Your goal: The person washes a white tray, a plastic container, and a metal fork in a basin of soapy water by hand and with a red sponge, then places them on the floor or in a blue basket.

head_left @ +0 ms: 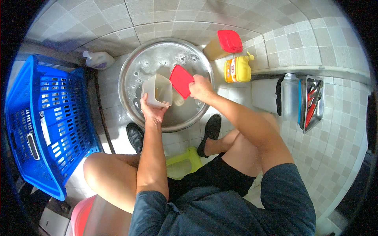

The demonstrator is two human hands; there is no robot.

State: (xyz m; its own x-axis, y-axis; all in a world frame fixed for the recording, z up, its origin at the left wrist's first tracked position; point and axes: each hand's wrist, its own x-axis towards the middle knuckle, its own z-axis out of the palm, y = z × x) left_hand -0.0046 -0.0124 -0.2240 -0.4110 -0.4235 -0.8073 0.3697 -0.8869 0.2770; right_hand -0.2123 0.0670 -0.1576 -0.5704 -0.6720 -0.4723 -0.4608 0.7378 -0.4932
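A wide metal basin [121,84] of cloudy, sudsy water stands on the floor in front of me. Over its middle my left hand [152,110] grips a translucent plastic container [151,89] from below, the open mouth tilted toward the right. Just beside that mouth, my right hand [201,88] has its fingers closed on the edge of a red lid [182,80], which slants above the water. A pale object [179,101] shows below the lid; its kind I cannot make out.
A blue slatted basket [23,84] stands at the left, near a white jug [98,60]. Behind the basin's right side are a red-lidded container [215,48] and a yellow bottle [244,70]. Farther right, a metal tray [315,122] holds red-handled utensils. A green stool [193,159] is beneath me.
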